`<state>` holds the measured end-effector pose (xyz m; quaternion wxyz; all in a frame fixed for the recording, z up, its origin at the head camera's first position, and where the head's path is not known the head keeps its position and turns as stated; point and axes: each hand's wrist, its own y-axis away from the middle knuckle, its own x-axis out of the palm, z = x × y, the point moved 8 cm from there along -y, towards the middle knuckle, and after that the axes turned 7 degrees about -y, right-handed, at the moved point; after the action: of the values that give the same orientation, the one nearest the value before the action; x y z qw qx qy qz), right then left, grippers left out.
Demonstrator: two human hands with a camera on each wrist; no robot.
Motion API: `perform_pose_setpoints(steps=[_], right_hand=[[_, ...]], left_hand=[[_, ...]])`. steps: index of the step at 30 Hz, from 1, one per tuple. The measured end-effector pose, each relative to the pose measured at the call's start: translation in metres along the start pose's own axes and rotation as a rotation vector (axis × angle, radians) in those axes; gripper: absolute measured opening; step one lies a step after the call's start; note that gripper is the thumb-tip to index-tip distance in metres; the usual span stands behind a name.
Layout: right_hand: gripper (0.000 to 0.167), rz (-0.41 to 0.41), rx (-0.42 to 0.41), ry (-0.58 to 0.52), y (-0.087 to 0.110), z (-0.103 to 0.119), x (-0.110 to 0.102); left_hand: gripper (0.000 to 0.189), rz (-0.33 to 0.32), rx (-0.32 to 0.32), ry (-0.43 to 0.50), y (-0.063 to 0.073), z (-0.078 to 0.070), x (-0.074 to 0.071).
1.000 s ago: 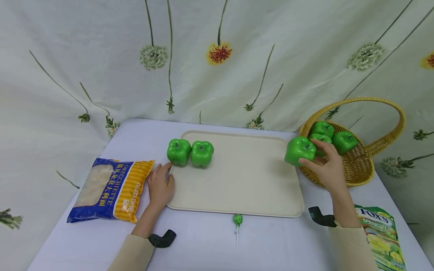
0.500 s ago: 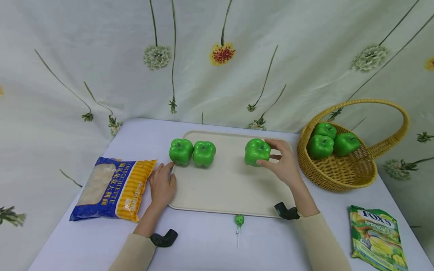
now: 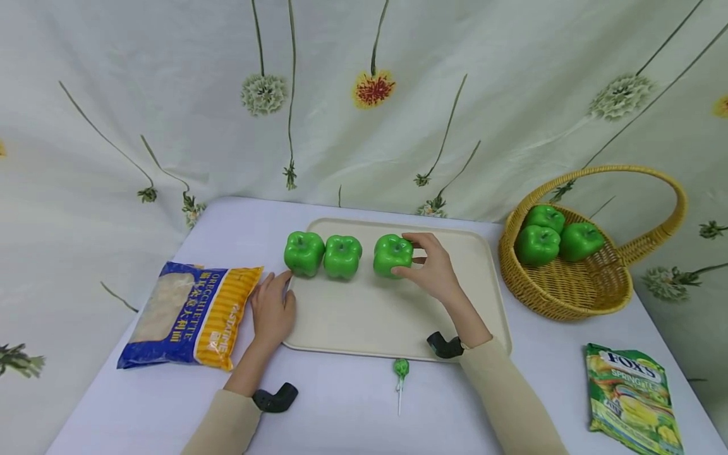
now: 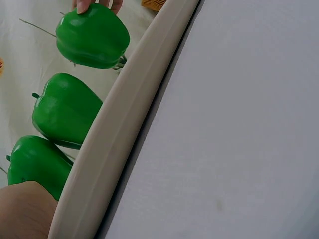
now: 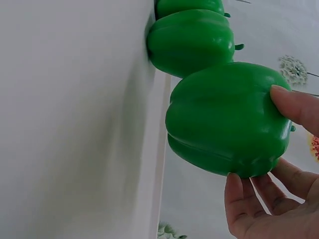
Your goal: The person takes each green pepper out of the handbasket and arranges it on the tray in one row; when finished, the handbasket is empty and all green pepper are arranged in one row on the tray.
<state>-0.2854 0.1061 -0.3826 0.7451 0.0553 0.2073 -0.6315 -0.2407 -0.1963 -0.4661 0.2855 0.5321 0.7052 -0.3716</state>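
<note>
My right hand (image 3: 433, 270) grips a green bell pepper (image 3: 392, 256) between thumb and fingers, over the cream tray (image 3: 352, 322). In the right wrist view the held pepper (image 5: 227, 119) hangs above the tray surface, thumb on one side and fingertips on the other. Two more green bell peppers (image 3: 304, 254) stand side by side at the tray's back left, just left of the held one. At the tray's left edge rests my left hand (image 3: 273, 313), fingers relaxed, fingertips close to the leftmost pepper. The left wrist view shows the tray rim (image 4: 119, 99) with all three peppers beyond it.
A wicker basket (image 3: 569, 297) with a tall handle, tipped toward me, holds three green peppers (image 3: 539, 245) at the back right. A pasta bag (image 3: 190, 316) lies left of my left hand. A green lollipop (image 3: 400, 368) lies before the tray, a FOX'S candy bag (image 3: 634, 398) at front right.
My right hand has carried the pepper from the basket leftward over the tray, toward the two standing peppers. The left hand has stayed at the tray's left edge.
</note>
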Motion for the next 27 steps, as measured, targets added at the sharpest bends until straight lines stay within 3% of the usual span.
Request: perform_pose_setpoints(steps=[10, 27], right_hand=[[0.068, 0.069, 0.104, 0.046, -0.013, -0.014, 0.024], [0.07, 0.101, 0.103, 0.05, -0.018, -0.016, 0.033]], left_hand=[[0.04, -0.036, 0.016, -0.006, 0.0, -0.004, -0.004], [0.041, 0.004, -0.004, -0.007, 0.001, -0.004, -0.002]])
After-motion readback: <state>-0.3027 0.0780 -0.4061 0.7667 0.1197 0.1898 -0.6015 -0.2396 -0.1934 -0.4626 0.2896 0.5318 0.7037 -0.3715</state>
